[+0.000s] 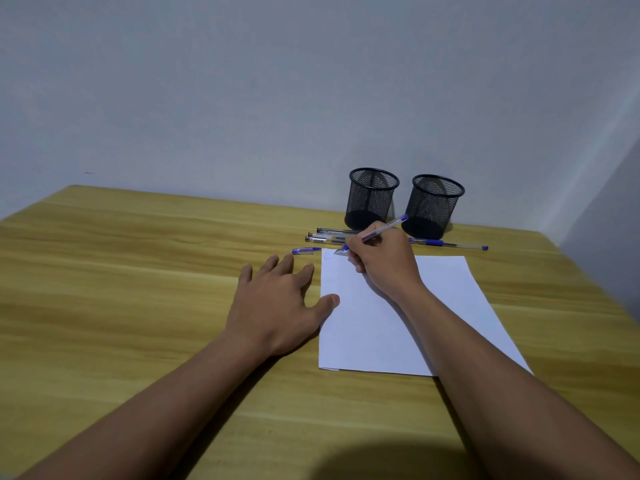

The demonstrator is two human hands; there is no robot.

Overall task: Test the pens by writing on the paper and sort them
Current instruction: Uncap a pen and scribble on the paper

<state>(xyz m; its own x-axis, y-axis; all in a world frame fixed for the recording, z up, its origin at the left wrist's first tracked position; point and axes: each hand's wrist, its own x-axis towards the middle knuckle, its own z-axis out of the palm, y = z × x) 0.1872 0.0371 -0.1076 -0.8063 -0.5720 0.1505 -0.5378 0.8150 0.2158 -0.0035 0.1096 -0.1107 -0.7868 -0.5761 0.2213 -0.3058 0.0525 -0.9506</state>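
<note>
the person's right hand [384,261] was closed around a clear plastic pen with a blue end [387,226], in the usual writing grip. the pen tip touched the top left corner of the white sheet of paper [374,334], where a faint blue scribble [328,257] was visible. i think this was the testing step, and the corner was chosen to leave room for the other pens. the left hand [273,306] lay flat on the light wooden table [138,271] with straight, spread fingers and held nothing. only its thumb rested on the paper edge, probably so the sheet would not slide. a loose blue cap [306,250] lay just beside that corner, likely from the pen in use. three capped clear pens [329,236] waited side by side behind the paper, and one more blue pen [448,243] lay to the right. a black wire-mesh cup [372,199] and a second mesh cup [434,206] stood near the wall, both looking empty, ready for the sorting.
</note>
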